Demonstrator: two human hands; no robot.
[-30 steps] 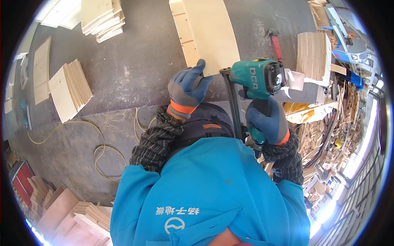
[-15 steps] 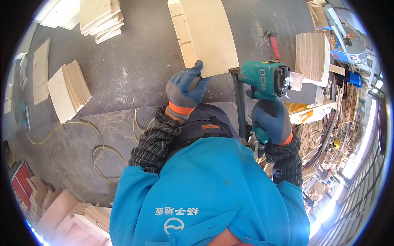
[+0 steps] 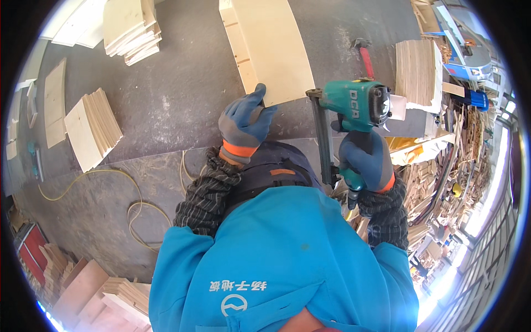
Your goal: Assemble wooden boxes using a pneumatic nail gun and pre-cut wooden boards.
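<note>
A long, light wooden panel piece [image 3: 274, 50] lies on the dark worktable, its knotted side strip facing left. My gloved left hand [image 3: 244, 123] is at its near left corner, the forefinger against the wood and the thumb below the near edge. My gloved right hand [image 3: 366, 159] is closed round the handle of a green nail gun [image 3: 354, 102]. The gun's nose is beside the panel's near right corner, and its long magazine points down toward me. Whether the nose touches the wood I cannot tell.
A red-handled hammer [image 3: 366, 60] lies beyond the gun, left of a stack of boards [image 3: 417, 74]. More board stacks [image 3: 94, 128] stand on the left. A yellow hose [image 3: 135, 188] coils at lower left. Wood scraps [image 3: 437, 188] pile up at right.
The panel, tabletop items and my left hand appear slightly farther left in the view. Both hands keep their positions on the panel and the nail gun.
</note>
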